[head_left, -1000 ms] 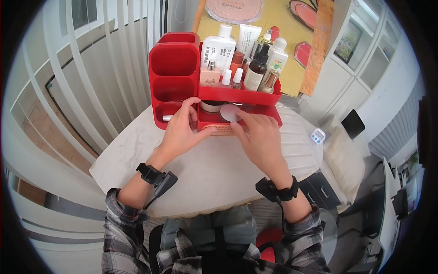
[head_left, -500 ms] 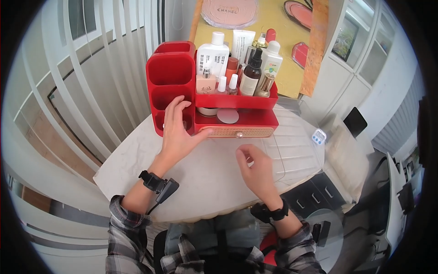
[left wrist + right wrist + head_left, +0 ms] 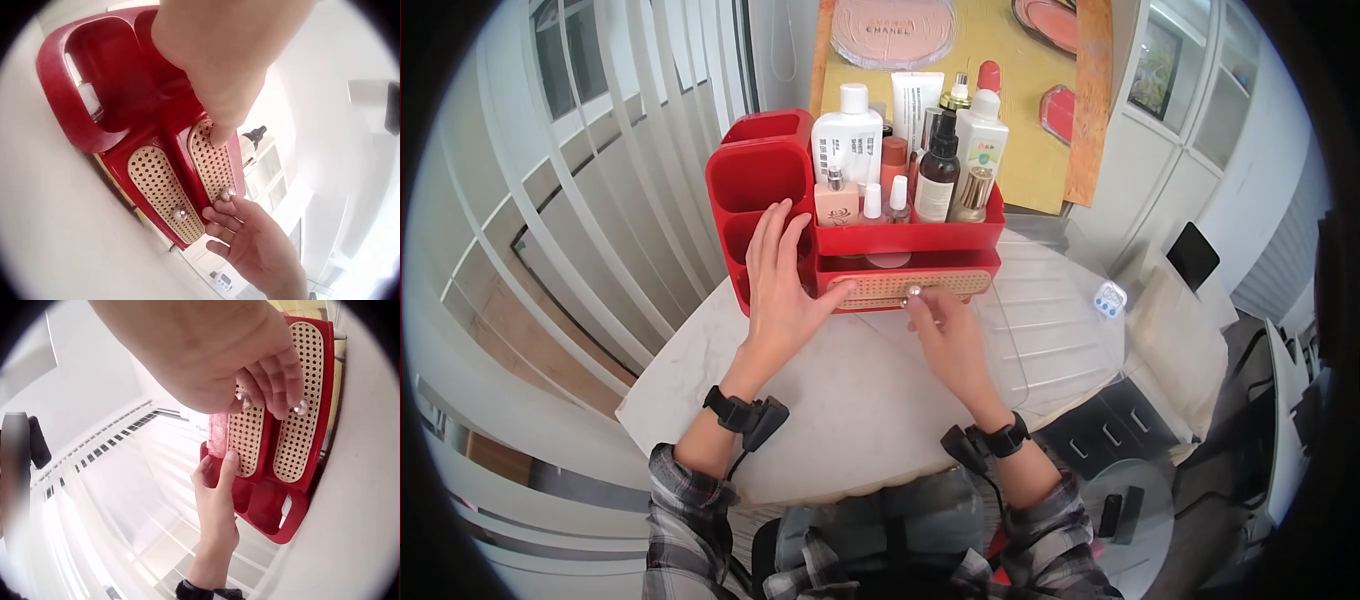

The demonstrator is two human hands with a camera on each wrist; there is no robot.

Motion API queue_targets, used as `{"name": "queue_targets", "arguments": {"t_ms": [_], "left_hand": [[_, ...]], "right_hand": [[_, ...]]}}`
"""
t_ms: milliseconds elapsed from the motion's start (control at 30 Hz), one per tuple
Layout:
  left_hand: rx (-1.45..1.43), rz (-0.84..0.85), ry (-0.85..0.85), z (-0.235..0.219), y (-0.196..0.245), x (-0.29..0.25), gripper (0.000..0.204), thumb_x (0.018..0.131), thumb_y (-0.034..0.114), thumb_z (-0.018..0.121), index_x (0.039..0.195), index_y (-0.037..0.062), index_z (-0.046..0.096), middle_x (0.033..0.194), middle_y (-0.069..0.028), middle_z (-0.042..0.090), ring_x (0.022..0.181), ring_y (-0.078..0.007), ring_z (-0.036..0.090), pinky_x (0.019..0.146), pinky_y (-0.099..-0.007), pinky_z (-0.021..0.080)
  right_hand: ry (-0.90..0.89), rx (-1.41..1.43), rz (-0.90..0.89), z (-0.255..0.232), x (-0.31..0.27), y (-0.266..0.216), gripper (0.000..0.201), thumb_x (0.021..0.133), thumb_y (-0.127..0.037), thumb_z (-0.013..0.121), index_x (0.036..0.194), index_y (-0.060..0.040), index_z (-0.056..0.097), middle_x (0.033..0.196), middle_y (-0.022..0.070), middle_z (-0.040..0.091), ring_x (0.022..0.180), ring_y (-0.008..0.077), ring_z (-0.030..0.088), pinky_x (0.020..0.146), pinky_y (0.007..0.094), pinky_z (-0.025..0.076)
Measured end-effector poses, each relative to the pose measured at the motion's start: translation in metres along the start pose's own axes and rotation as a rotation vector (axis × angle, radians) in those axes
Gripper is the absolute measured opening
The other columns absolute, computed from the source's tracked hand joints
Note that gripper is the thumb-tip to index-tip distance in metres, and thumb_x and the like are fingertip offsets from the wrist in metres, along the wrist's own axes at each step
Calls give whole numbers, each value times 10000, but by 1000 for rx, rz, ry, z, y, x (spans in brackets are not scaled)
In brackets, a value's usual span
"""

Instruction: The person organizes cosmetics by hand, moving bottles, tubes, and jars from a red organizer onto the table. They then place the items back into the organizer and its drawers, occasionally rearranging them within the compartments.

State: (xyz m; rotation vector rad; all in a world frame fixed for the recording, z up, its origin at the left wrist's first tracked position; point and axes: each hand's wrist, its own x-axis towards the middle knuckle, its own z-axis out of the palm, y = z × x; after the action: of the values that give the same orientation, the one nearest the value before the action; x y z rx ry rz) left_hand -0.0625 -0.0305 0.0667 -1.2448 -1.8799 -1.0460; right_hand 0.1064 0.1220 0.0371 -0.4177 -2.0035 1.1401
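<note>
Right hand (image 3: pixel 955 347) pinched shiny knob (image 3: pixel 227 193); left hand (image 3: pixel 780 300), thumb spread wide, touched drawer front (image 3: pixel 214 165) (beige, perforated) left of grip.

Room over tabletop (image 3: pixel 850 400) before red organizer (image 3: pixel 758 185); crowded bottles (image 3: pixel 938 182) block upper tray (image 3: pixel 910 238) from above.

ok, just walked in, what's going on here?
A person has both hands at a glossy red organizer. Their right hand has its fingers on the round silver knob of the beige perforated upper drawer front; the thumb of their left hand touches that front's left end. The drawer looks slightly open, a round pale disc showing behind the front.
</note>
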Motion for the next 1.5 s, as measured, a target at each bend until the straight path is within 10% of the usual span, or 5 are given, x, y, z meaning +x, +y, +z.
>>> {"name": "queue_targets", "arguments": {"t_ms": [933,1167,1500], "left_hand": [[-39,27,73,4,-4,3,664,765,159,882,1322,29,545,1354,-166,578,1259,-336,548,1055,-421,467],[-573,-524,111,-2,-24,-25,179,995,115,669,1120,-10,642,1027,-45,685,869,-118,646,783,-280,545],[-184,-462,-27,4,-60,-68,199,916,51,683,1110,6,696,1021,-147,718,823,-211,708,758,-324,566]], "right_hand": [[-122,314,205,-7,29,16,467,1066,-363,560,791,-5,681,665,17,614,597,83,543,570,259,426],[-118,429,160,-1,33,34,452,1067,-334,568,770,-12,681,645,19,613,521,81,524,503,251,402],[-103,445,140,-1,32,37,455,1061,-315,577,735,-11,669,642,21,613,528,84,534,503,255,407]]}}
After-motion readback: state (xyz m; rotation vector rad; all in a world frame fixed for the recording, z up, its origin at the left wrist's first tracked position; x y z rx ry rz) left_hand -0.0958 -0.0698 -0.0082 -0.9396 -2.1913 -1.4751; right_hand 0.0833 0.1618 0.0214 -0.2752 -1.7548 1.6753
